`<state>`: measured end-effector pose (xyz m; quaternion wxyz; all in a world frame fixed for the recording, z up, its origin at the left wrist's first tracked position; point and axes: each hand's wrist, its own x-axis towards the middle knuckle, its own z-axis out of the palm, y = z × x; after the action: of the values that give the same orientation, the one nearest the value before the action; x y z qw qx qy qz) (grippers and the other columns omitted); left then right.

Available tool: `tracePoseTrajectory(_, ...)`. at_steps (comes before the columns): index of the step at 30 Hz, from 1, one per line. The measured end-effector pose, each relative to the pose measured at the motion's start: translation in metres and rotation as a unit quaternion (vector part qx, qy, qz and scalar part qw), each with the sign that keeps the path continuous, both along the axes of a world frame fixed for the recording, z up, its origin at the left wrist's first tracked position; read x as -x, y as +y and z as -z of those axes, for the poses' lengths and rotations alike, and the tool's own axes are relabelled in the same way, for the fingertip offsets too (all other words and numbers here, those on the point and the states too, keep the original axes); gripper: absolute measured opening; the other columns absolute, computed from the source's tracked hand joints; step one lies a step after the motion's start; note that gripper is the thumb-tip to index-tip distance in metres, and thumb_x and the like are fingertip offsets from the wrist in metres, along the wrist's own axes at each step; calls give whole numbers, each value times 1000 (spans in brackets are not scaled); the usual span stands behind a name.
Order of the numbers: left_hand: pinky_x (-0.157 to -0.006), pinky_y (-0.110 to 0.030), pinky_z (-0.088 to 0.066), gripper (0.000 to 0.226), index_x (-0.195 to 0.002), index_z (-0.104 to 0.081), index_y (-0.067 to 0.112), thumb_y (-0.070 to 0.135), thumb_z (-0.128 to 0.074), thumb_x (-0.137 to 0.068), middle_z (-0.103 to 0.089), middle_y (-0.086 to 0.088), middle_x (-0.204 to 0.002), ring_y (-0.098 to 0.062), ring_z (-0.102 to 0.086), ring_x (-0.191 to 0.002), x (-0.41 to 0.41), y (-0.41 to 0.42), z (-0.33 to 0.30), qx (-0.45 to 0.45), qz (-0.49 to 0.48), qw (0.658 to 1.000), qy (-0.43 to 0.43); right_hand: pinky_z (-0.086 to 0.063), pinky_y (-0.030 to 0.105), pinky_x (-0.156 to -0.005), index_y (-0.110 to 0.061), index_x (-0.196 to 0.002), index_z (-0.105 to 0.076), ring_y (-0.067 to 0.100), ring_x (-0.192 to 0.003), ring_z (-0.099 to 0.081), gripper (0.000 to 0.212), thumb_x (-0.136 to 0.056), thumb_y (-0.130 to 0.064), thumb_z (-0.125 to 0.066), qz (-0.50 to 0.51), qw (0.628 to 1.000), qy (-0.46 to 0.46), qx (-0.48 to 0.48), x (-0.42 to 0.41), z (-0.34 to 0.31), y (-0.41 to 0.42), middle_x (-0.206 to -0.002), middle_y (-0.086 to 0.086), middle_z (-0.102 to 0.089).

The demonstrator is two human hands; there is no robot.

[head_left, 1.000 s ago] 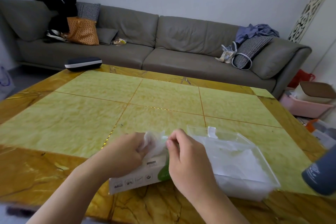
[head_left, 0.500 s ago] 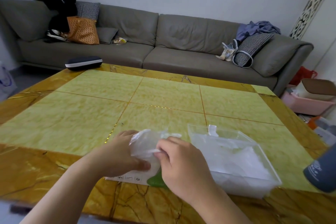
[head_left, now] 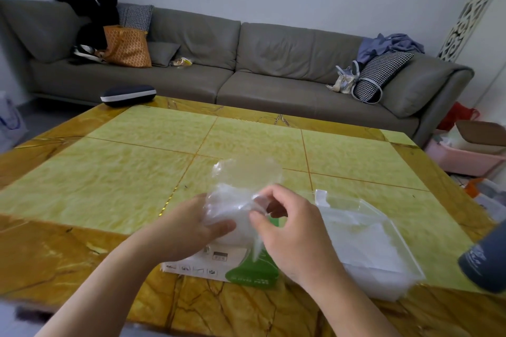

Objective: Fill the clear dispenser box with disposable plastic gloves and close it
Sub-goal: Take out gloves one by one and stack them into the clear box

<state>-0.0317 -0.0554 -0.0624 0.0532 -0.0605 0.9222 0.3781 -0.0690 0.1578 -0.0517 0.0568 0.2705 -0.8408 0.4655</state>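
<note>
- Head view: both hands, left hand (head_left: 189,230) and right hand (head_left: 290,230), pinch a wad of plastic gloves (head_left: 241,200) above the glove carton (head_left: 219,262).
- Gloves look flimsy, slippery; gather them bunched.
- Clear dispenser box (head_left: 383,243) sits open, just right, on the desk (head_left: 109,172).

Glossy marbled table (head_left: 109,186); thin crinkly plastic gloves (head_left: 241,189).
</note>
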Motion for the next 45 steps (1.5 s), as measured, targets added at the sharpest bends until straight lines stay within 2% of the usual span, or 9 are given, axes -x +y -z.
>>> tracePoseTrajectory(6,-53,-23,-39,37,-87,-59,23,56,-73,-88,-61,8,-63,-5,-52,-54,0,10,-5,18,-76,997,19,-42,37,-55,-12,-67,-60,20,-57,-51,40,-102,-31,-67,2,1000,-11,7,0,0,0,-60,6,-55)
tracePoseTrajectory(9,-55,-25,-42,38,-74,-63,21,54,-76,-85,-64,5,-61,-8,-56,-54,1,7,-4,12,-57,998,19,-34,27,-50,-12,-62,-55,11,-49,-44,49,-107,-31,-59,48,998,-18,38,2,0,2,-51,1,-48)
tracePoseTrajectory(12,-56,-25,-44,32,-72,-68,21,47,-76,-89,-69,9,-62,-5,-58,-52,2,4,-5,-7,-34,999,15,-45,22,-55,-21,-70,-65,9,-61,-60,32,-102,-23,-64,73,997,7,5,6,0,4,-62,-6,-62)
tracePoseTrajectory(19,-67,-42,-57,24,-77,-70,21,40,-82,-85,-74,4,-71,-18,-70,-65,1,0,-1,26,-30,999,26,-48,17,-63,-24,-70,-63,10,-71,-63,27,-83,-12,-84,63,998,2,-9,4,-6,7,-72,-8,-65)
tracePoseTrajectory(24,-71,-50,-60,22,-83,-69,26,46,-79,-82,-74,5,-77,-19,-71,-71,3,-6,5,58,-20,998,24,-46,20,-65,-16,-69,-61,10,-64,-56,29,-93,-21,-77,29,996,-45,66,3,-15,12,-66,-2,-59)
tracePoseTrajectory(31,-72,-41,-60,18,-86,-70,28,43,-81,-84,-74,10,-80,-11,-70,-71,3,-4,2,68,-26,997,29,-42,21,-54,-13,-73,-66,12,-56,-48,29,-102,-17,-65,61,977,-99,180,3,-18,15,-60,6,-56)
tracePoseTrajectory(36,-71,-42,-61,16,-90,-69,29,36,-83,-84,-73,9,-82,-12,-70,-71,2,-7,3,84,-27,996,25,-49,23,-71,-14,-84,-65,11,-72,-62,27,-107,-25,-57,89,968,-93,217,7,-19,19,-71,-3,-63)
tracePoseTrajectory(40,-70,-18,-48,20,-94,-65,34,32,-82,-85,-64,20,-97,-1,-61,-84,1,-7,4,136,1,990,44,-56,37,-85,-7,-90,-65,25,-88,-71,28,-111,-20,-50,80,920,-126,362,16,-30,28,-87,9,-74)
tracePoseTrajectory(45,-87,-23,-50,37,-117,-64,34,30,-81,-84,-61,19,-115,-6,-59,-100,0,-15,-2,202,-39,977,60,-58,33,-67,-4,-82,-62,34,-76,-72,30,-109,-10,-50,70,876,-177,443,24,-44,51,-80,24,-71)
